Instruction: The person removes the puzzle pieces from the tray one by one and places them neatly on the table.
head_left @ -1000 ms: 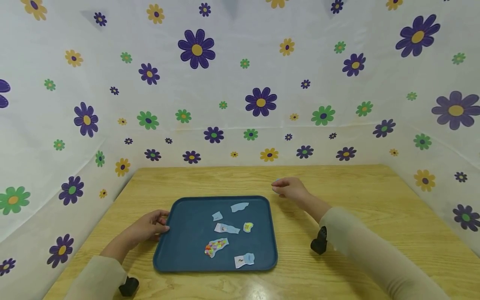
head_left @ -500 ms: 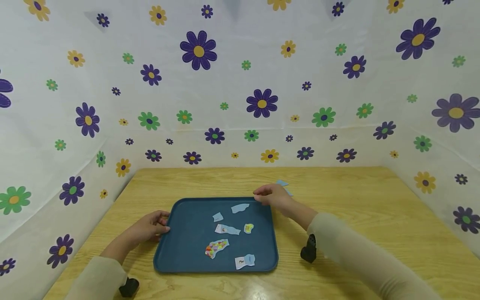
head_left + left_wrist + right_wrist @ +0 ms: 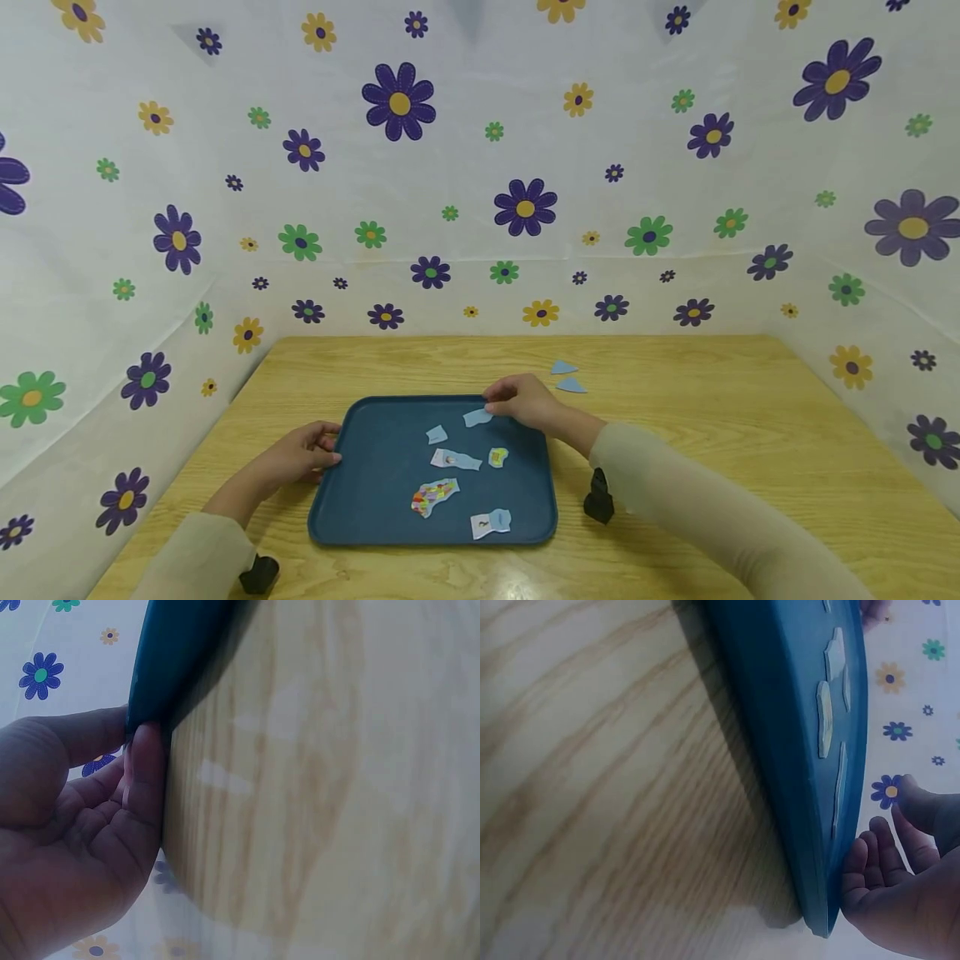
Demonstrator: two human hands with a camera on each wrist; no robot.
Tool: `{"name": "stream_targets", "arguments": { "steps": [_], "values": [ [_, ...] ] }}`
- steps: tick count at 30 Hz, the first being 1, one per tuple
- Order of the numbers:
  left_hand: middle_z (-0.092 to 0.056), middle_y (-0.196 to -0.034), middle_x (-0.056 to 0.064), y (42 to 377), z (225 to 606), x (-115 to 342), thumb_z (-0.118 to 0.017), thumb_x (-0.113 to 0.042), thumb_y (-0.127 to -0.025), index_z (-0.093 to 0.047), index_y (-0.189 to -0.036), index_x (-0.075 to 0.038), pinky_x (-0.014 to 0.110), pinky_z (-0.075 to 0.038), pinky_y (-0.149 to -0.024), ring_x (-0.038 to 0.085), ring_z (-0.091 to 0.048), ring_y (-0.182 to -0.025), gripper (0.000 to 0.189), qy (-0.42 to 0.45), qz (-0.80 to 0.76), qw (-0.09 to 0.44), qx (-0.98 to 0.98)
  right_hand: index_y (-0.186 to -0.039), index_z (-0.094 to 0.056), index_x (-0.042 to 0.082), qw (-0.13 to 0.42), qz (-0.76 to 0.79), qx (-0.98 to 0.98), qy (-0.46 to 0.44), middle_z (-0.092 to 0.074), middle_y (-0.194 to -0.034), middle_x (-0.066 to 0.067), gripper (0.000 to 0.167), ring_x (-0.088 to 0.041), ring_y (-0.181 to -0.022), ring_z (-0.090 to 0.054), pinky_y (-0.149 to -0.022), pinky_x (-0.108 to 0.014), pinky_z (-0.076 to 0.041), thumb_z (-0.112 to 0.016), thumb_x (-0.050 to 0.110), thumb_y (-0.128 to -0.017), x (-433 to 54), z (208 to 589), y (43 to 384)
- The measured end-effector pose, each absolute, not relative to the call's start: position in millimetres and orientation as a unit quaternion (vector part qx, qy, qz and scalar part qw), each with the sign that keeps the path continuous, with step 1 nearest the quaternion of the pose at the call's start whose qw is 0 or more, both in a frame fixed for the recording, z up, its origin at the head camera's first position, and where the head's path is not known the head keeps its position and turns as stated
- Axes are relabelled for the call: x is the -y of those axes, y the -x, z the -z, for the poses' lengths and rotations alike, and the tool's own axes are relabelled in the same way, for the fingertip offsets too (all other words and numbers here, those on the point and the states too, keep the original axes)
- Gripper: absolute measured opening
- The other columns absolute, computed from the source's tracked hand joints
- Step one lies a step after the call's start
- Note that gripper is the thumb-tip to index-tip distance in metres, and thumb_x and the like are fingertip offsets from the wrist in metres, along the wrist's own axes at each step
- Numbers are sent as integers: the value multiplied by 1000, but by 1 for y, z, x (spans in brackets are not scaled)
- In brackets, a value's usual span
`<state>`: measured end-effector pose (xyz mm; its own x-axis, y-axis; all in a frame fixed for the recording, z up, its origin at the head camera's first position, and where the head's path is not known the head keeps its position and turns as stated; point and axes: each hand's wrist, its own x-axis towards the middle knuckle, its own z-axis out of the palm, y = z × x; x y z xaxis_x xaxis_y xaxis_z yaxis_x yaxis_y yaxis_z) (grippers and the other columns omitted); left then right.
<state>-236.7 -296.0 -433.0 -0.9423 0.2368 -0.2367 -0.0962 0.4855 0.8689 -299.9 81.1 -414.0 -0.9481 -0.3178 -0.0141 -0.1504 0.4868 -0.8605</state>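
My left hand (image 3: 303, 452) pinches the left rim of a dark blue tray (image 3: 367, 500); in the left wrist view the thumb and index finger (image 3: 146, 772) meet at the tray's edge. Over the tray's back right corner hovers my right hand (image 3: 522, 402), its thumb by a light blue torn-edged piece (image 3: 477, 417). The right wrist view has that hand's thumb apart from its loosely bent fingers, with nothing seen between them. Also on the tray lie a small blue piece (image 3: 437, 434), a printed piece (image 3: 456, 459), a yellow piece (image 3: 498, 457), a multicoloured piece (image 3: 434, 497) and a white-and-blue piece (image 3: 491, 523).
Two light blue triangular pieces (image 3: 572, 385) lie on the wooden table (image 3: 697, 417) behind the tray's right corner. A flower-patterned white cloth (image 3: 465, 167) encloses the back and both sides. Each wrist wears a black device (image 3: 598, 498).
My right hand has moved left and slightly toward me, from beside the blue triangles to above the tray's back right corner, uncovering the triangles. The left hand stays at the tray rim.
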Motion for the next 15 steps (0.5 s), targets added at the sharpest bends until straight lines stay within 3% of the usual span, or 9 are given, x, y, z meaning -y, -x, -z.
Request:
{"name": "stream_targets", "arguments": {
  "steps": [15],
  "values": [
    [-44, -100, 13, 237, 433, 296, -59, -3, -95, -37, -138, 9, 37, -48, -66, 23, -50, -82, 50, -45, -514, 164, -841, -105, -71, 3, 89, 459, -868, 164, -66, -99, -5, 20, -18, -87, -58, -79, -33, -50, -74, 7, -86, -70, 422, 302]
  ]
}}
